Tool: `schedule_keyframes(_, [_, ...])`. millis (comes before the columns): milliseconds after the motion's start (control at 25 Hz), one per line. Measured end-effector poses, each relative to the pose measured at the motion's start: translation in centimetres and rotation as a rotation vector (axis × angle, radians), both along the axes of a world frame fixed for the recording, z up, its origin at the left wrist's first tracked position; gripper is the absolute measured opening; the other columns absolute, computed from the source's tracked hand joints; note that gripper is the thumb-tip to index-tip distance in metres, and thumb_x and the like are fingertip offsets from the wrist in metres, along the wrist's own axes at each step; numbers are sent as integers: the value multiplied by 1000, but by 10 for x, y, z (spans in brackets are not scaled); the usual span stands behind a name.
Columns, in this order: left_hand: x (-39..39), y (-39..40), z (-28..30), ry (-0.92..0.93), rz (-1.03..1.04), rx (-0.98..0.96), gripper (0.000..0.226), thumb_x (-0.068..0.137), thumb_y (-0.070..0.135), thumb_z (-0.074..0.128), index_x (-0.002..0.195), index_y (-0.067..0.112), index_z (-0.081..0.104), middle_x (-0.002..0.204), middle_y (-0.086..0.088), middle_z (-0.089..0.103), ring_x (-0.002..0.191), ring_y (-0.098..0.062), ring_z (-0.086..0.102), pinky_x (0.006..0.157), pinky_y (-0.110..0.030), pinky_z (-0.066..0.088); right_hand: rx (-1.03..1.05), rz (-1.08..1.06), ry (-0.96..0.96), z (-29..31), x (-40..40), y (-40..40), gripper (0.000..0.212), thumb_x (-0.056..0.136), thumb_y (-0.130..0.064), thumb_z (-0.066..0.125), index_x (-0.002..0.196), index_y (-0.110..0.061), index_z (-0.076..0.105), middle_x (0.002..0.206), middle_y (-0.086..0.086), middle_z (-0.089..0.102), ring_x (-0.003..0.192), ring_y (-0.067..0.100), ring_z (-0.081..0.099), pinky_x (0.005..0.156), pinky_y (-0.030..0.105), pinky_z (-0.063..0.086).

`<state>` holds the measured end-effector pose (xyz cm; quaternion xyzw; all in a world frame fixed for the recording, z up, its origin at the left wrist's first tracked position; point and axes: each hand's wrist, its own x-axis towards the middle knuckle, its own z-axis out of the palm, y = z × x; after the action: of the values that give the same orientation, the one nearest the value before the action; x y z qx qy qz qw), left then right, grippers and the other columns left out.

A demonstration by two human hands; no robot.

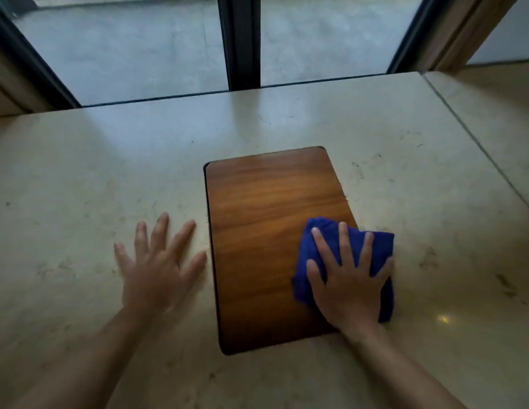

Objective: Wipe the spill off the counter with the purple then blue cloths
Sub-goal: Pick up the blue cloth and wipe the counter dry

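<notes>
A bunched deep-blue cloth lies across the right edge of a brown wooden board set in the pale stone counter. My right hand presses flat on the cloth with fingers spread. Left of the board, my left hand rests flat on the counter, fingers apart, holding nothing. I see no second cloth and no clear spill on the board or stone.
A window with a dark centre post runs along the counter's far edge. A seam crosses the stone at the right. Faint marks dot the stone right of the board.
</notes>
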<state>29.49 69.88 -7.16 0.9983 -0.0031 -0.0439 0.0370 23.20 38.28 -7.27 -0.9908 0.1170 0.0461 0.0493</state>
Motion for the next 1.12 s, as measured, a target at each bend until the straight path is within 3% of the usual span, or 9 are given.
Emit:
schedule_keyframes(80, [0, 0, 1, 26, -10, 9, 71, 84, 79, 14, 148, 50, 26, 164, -1, 18, 149, -37, 12, 109, -74, 11, -26, -20, -22, 2, 77, -5, 60, 96, -61, 19, 154, -49, 10, 166, 2, 11, 150, 43, 2, 108, 77, 3])
schedule_keyframes(200, [0, -2, 2, 16, -12, 22, 72, 84, 79, 18, 147, 48, 33, 162, -3, 25, 147, -39, 19, 107, -74, 16, 30, -100, 41, 4, 216, -14, 59, 95, -64, 10, 150, -55, -5, 167, -5, -7, 150, 39, -12, 109, 75, -5])
schedule_keyframes(320, [2, -4, 4, -69, -15, -9, 71, 81, 77, 32, 140, 41, 50, 155, -7, 39, 141, -42, 34, 106, -73, 17, 51, -116, 37, 8, 342, -15, 60, 94, -64, 11, 151, -53, -2, 167, -5, -7, 150, 39, -13, 109, 74, -6])
schedule_keyframes(520, [1, -4, 2, -106, -53, 18, 71, 74, 72, 47, 138, 41, 49, 154, -8, 41, 140, -43, 35, 106, -73, 17, 55, 118, 110, 15, 434, 12, 57, 95, -63, 13, 150, -56, 0, 166, -7, -7, 150, 37, -15, 111, 73, -8])
schedule_keyframes(680, [-2, -1, 1, -18, -56, 32, 72, 81, 74, 38, 148, 46, 33, 162, -3, 25, 148, -40, 19, 107, -76, 15, 20, 382, 108, 17, 405, 23, 53, 96, -65, 13, 147, -61, 1, 166, -12, -8, 151, 32, -14, 113, 69, -8])
schedule_keyframes(840, [-2, 3, 4, 22, -35, -2, 70, 85, 77, 26, 149, 50, 23, 164, 0, 16, 150, -37, 11, 108, -76, 12, 44, 482, 78, 20, 316, 31, 53, 95, -67, 13, 146, -64, -1, 165, -14, -11, 151, 30, -16, 113, 69, -8])
schedule_keyframes(960, [-5, 1, 4, 29, -12, 4, 70, 84, 81, 14, 149, 54, 12, 165, 2, 9, 151, -35, 4, 111, -73, 5, 70, 535, 99, 21, 217, 35, 53, 96, -64, 13, 146, -63, -4, 165, -14, -13, 150, 27, -19, 113, 68, -10])
schedule_keyframes(1120, [-21, 7, 10, 9, -60, -51, 71, 84, 81, 14, 149, 53, 11, 166, 1, 7, 151, -36, 1, 111, -71, 0, -2, 493, -10, 20, 21, 30, 53, 97, -62, 16, 150, -58, 7, 166, -10, 3, 152, 31, -1, 113, 70, 7])
